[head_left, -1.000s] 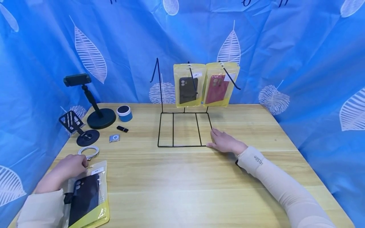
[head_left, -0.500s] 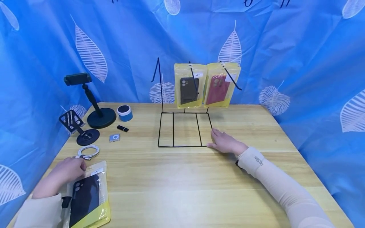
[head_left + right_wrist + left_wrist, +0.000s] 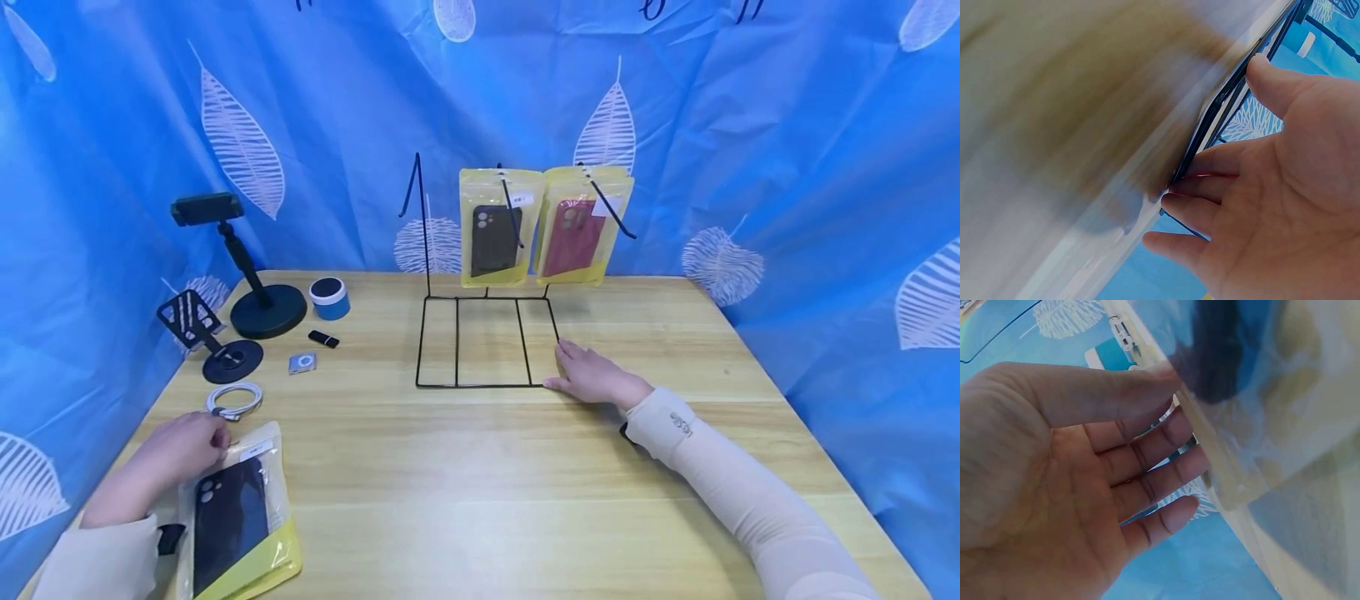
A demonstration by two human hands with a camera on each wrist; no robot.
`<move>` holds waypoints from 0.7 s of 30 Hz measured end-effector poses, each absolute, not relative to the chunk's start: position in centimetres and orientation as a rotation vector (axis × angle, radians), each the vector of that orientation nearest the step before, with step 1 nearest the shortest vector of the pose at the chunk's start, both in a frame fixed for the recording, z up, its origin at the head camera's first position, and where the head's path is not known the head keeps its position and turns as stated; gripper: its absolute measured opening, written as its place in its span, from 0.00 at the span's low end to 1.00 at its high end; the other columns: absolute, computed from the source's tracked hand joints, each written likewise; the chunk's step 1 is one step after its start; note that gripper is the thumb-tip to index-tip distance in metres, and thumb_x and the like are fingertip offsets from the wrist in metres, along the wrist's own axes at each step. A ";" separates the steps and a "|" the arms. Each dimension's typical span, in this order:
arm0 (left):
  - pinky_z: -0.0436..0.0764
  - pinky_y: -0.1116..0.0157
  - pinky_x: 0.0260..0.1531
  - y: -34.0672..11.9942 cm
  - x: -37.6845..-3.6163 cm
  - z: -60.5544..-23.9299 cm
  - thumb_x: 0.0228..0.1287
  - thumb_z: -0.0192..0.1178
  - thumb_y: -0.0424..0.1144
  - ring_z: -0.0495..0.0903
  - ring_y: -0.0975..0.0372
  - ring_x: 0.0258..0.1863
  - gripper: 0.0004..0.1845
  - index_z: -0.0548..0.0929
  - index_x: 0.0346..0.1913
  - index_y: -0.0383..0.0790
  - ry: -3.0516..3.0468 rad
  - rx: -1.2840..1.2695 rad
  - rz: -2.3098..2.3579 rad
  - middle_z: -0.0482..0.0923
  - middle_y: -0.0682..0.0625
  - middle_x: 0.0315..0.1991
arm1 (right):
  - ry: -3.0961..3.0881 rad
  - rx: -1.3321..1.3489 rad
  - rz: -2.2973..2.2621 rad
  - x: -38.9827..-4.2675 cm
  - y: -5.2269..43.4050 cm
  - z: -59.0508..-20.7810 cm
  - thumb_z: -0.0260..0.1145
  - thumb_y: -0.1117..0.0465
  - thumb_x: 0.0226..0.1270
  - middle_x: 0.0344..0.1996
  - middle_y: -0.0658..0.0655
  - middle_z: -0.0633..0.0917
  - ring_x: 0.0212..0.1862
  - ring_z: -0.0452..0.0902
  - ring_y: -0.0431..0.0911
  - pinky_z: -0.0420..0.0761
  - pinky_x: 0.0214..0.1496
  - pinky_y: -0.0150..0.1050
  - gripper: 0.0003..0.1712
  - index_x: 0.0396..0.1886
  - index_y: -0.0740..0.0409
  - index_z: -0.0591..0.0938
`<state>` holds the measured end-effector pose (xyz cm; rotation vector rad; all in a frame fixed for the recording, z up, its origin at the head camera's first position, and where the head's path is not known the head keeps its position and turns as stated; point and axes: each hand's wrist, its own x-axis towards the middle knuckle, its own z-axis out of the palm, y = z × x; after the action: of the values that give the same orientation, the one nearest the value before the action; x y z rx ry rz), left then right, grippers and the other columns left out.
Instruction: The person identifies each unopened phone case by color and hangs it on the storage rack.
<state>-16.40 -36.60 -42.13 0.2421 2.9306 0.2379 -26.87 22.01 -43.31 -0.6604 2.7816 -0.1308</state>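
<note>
The left hand [image 3: 174, 457] pinches the top edge of a yellow plastic pouch holding a black phone case [image 3: 234, 517], lying well left of the black wire display rack [image 3: 486, 342] on the wooden worktop [image 3: 480, 475]. The right hand [image 3: 596, 375], grip nearly flat, presses the rack's front right corner.

we see the head view bright and evenly lit, with only soft, faint shadows on the surface [image 3: 480, 483] and a mild sheen on the hanging yellow packets [image 3: 501, 225]. its edges bow outward. both wrist views are dimmer and bluish; the surface streaks into heavy blur, and the packet [image 3: 1254, 394] up close is out of focus.
</note>
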 end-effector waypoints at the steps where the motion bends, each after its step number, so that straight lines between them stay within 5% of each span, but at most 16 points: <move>1: 0.65 0.63 0.25 -36.6 -16.3 -42.1 0.55 0.58 0.28 0.67 0.59 0.25 0.05 0.76 0.26 0.40 2.925 0.230 0.254 0.70 0.51 0.23 | 2.778 -0.659 -0.131 -26.9 22.0 -43.3 0.49 0.39 0.77 0.77 0.72 0.50 0.79 0.46 0.64 0.52 0.77 0.61 0.47 0.76 0.74 0.52; 12: 0.74 0.57 0.30 -35.8 -16.5 -41.6 0.57 0.59 0.28 0.72 0.56 0.29 0.04 0.80 0.35 0.33 2.899 0.175 0.334 0.76 0.47 0.29 | 2.792 -0.660 -0.150 -26.6 22.1 -43.5 0.50 0.40 0.77 0.77 0.73 0.50 0.78 0.46 0.64 0.53 0.77 0.62 0.47 0.76 0.74 0.52; 21: 0.73 0.62 0.27 -33.3 -15.2 -37.7 0.66 0.59 0.32 0.74 0.59 0.28 0.02 0.82 0.35 0.40 2.962 0.275 0.438 0.81 0.49 0.31 | 2.788 -0.662 -0.157 -26.6 22.1 -43.3 0.50 0.40 0.77 0.77 0.72 0.50 0.79 0.45 0.63 0.52 0.77 0.62 0.47 0.76 0.73 0.52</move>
<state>-15.21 -33.31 -37.67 0.2748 2.9615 0.4380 -26.63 22.08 -43.31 -0.6617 2.7883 -0.1570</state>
